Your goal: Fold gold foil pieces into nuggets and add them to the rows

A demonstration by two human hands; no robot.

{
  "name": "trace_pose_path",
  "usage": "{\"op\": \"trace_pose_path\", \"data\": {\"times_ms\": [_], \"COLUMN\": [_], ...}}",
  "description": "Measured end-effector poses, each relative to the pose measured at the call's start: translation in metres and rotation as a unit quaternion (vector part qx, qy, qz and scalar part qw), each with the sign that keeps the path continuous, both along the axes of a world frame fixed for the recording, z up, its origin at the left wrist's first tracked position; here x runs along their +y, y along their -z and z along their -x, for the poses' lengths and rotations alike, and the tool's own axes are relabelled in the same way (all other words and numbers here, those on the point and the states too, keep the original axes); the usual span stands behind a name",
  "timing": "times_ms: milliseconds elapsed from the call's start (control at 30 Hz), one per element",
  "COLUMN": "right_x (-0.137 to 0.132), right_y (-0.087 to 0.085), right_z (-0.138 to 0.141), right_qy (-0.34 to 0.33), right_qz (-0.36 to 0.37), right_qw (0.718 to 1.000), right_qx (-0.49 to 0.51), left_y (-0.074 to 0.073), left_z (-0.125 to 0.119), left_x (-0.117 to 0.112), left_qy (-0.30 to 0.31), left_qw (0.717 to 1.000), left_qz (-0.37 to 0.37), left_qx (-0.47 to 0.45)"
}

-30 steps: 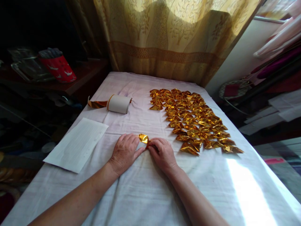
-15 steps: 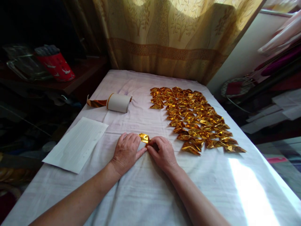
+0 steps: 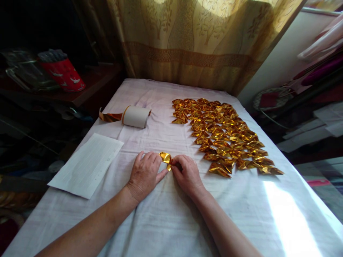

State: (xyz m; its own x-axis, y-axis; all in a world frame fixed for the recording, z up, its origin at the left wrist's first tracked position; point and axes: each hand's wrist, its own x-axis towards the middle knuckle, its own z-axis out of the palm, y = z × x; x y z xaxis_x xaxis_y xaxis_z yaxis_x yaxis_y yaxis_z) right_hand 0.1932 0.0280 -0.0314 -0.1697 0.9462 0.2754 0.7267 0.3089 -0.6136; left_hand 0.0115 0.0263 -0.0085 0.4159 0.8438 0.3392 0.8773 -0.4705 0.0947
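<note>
Between my hands, low over the white cloth, is a small piece of gold foil paper (image 3: 165,157), partly folded, with its pale back showing below the shiny side. My left hand (image 3: 146,172) covers its left end, fingers bent together and thumb along the lower edge. On the right, my right hand (image 3: 187,174) pinches the other end between thumb and fingers. Much of the paper is hidden under the fingers. Several folded gold foil pieces (image 3: 219,134) lie in rows to the right of my hands.
A roll of foil paper (image 3: 136,117) lies at the back left, its gold end trailing left. A white sheet of paper (image 3: 87,164) rests near the left edge of the cloth-covered table (image 3: 155,92). Beyond are a red cup of pens (image 3: 64,73), a glass pitcher (image 3: 29,71) and a curtain (image 3: 184,43).
My right hand has shifted slightly right along the foil paper, and a bit of gold now shows below its right end. My left hand stays nearly in place.
</note>
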Motion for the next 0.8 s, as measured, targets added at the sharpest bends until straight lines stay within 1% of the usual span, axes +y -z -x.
{"op": "trace_pose_path", "data": {"times_ms": [167,300,367,433,500,567,667,800], "right_x": [-0.001,-0.005,-0.007,-0.010,-0.012,-0.012,-0.011,-0.009], "right_y": [0.004,0.001,-0.001,-0.004,-0.006,-0.007,-0.007,-0.004], "right_z": [-0.001,0.000,0.000,-0.002,-0.003,-0.004,-0.004,-0.003], "right_qy": [-0.004,-0.017,-0.035,-0.054,-0.069,-0.078,-0.072,-0.042], "right_qz": [-0.028,-0.057,-0.073,-0.084,-0.086,-0.082,-0.075,-0.065], "right_qw": [1.000,0.998,0.996,0.994,0.993,0.992,0.993,0.996], "right_qx": [0.009,-0.011,-0.028,-0.041,-0.047,-0.053,-0.061,-0.045], "left_y": [0.000,0.003,0.005,0.005,0.005,0.004,0.004,0.006], "left_z": [-0.001,0.004,0.013,0.025,0.037,0.047,0.051,0.049], "left_x": [-0.001,0.000,0.002,0.007,0.011,0.016,0.019,0.019], "left_qy": [-0.002,0.007,0.031,0.067,0.105,0.123,0.129,0.130], "left_qw": [1.000,1.000,0.999,0.994,0.988,0.984,0.983,0.983], "left_qz": [0.000,0.002,0.020,0.058,0.092,0.113,0.115,0.107], "left_qx": [-0.001,-0.015,-0.039,-0.064,-0.065,-0.057,-0.059,-0.068]}}
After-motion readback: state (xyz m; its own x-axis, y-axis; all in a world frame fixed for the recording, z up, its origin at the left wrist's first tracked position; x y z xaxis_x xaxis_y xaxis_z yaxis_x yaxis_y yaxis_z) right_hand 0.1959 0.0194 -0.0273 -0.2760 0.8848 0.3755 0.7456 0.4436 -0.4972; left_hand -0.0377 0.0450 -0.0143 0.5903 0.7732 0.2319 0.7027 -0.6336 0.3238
